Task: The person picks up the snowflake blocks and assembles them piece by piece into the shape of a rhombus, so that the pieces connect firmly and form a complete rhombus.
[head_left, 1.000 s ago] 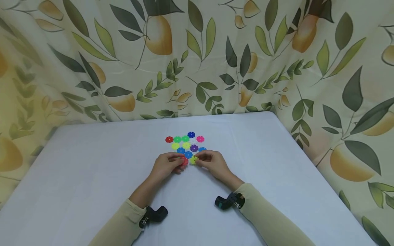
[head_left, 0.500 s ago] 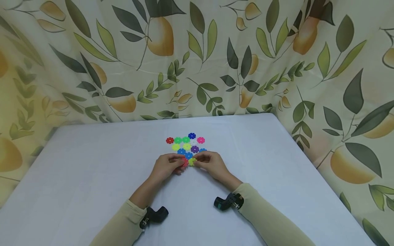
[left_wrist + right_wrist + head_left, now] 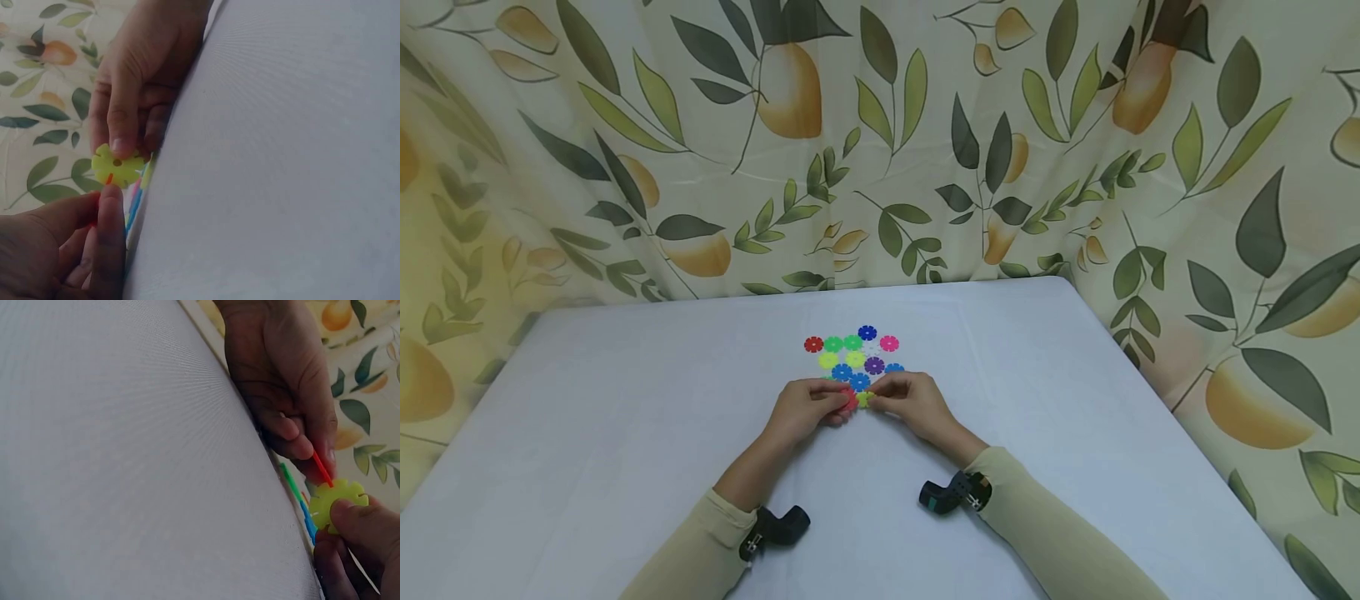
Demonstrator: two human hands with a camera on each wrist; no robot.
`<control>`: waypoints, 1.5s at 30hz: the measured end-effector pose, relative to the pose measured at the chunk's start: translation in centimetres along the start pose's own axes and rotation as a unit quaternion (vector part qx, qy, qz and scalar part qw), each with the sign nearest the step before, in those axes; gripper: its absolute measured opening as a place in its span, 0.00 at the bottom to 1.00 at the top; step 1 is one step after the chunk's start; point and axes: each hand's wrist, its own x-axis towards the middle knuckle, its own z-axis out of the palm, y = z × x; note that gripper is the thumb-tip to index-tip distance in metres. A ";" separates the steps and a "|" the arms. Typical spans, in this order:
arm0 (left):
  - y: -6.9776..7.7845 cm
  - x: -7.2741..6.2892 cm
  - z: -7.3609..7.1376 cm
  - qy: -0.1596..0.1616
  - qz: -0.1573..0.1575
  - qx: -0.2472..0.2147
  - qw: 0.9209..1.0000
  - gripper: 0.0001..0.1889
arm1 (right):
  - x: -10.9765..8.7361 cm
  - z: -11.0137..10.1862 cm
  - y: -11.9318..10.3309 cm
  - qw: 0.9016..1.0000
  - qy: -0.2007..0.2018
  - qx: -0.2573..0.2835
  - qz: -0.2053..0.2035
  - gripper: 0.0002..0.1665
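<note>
My left hand (image 3: 803, 410) pinches a red notched snowflake disc (image 3: 322, 469) between thumb and fingers. A yellow-green snowflake disc (image 3: 117, 167) is pinched by my right hand (image 3: 916, 402). In the right wrist view the red disc stands edge-on, its rim right at a slot of the yellow-green one, their planes crossing. My left fingers cover most of the red disc in the left wrist view. Just beyond both hands lie loose discs, among them blue (image 3: 860, 382), purple (image 3: 874, 366) and pink (image 3: 889, 343) ones.
Further discs, including dark red (image 3: 813, 344), green (image 3: 833, 343) and dark blue (image 3: 867, 333), lie flat on the white-covered table (image 3: 647, 417). A leaf-and-fruit patterned curtain (image 3: 880, 208) hangs behind the table's far edge. Each wrist carries a small black camera.
My right hand has shifted slightly left, bringing the yellow-green disc from a small gap up against the red one. My left hand has stayed nearly still, keeping its pinch.
</note>
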 end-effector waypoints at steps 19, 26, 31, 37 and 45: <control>0.1 -0.2 0.6 0.019 -0.052 -0.039 0.998 0.13 | -0.2 0.2 -0.3 1.000 0.016 0.004 -0.009 0.04; 0.4 -0.5 0.8 0.028 -0.051 -0.047 0.997 0.12 | -0.3 0.4 -0.1 0.999 0.025 -0.004 -0.019 0.04; 0.3 -0.4 1.1 0.034 -0.045 -0.047 0.997 0.11 | -0.3 0.4 -0.1 0.999 0.026 -0.011 -0.025 0.04; 0.1 -0.3 1.3 0.032 -0.037 -0.043 0.998 0.11 | -0.4 0.4 -0.2 0.999 0.026 -0.012 -0.036 0.04; 0.0 -0.4 0.9 0.016 -0.050 -0.050 0.997 0.13 | -0.4 0.6 -0.1 1.000 0.020 -0.014 -0.014 0.05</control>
